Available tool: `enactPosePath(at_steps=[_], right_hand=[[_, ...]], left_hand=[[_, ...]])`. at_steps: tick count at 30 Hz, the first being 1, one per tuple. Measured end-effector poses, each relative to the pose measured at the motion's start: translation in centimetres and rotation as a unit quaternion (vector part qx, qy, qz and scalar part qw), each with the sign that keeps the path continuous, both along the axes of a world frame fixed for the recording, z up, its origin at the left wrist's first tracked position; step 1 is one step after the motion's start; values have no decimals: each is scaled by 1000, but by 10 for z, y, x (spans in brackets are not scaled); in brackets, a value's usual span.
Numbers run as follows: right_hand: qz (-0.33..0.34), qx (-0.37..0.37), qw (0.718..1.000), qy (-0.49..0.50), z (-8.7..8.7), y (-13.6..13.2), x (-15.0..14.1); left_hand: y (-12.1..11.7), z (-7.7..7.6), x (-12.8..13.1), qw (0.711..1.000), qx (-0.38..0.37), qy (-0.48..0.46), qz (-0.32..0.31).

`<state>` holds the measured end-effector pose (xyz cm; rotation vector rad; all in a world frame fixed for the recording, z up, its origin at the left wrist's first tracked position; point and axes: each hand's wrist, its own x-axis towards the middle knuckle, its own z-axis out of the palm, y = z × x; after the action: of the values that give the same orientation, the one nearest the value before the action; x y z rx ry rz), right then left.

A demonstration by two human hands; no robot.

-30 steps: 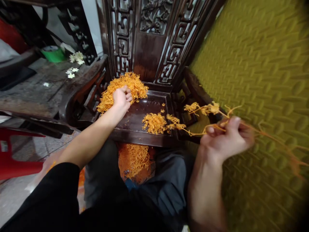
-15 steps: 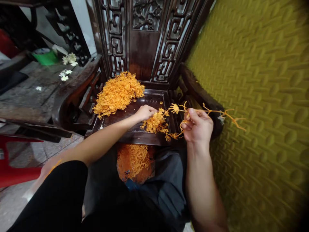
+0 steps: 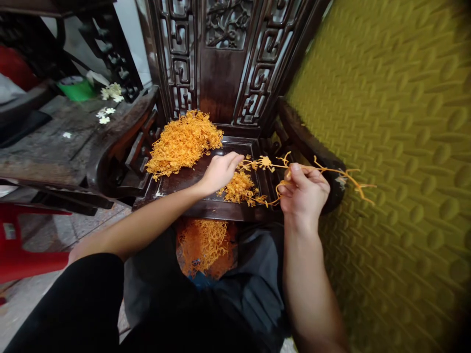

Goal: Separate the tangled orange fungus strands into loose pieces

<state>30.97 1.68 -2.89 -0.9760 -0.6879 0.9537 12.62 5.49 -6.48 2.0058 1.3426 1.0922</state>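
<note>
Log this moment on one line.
left hand: at end of orange branching strand | right hand: pinching strand | chair seat: large orange heap, small orange heap

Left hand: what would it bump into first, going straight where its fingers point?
The left hand would probably meet the orange sprig in the right hand; its fingertips may be touching it, depth being unclear.

Passable from above over rear-right seat point(image 3: 237, 145), behind small orange heap point(image 3: 238, 189). Blocked left by big orange heap point(image 3: 186, 142), rear by carved backrest point(image 3: 222, 81), right by armrest point(image 3: 306, 136), yellow panel point(image 3: 382, 108).
</note>
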Motion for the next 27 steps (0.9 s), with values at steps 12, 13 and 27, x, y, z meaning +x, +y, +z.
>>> enactPosePath(at_steps=[12, 13, 27], right_hand=[[-25, 39, 999, -22, -1, -2, 29], [-17, 28, 999, -20, -2, -1, 29], [37, -27, 999, -11, -6, -1, 40]], left_hand=[[38, -46, -3, 976, -208, -47, 45], [34, -51, 5, 976, -214, -40, 7], [34, -29, 20, 991, -128, -42, -8]])
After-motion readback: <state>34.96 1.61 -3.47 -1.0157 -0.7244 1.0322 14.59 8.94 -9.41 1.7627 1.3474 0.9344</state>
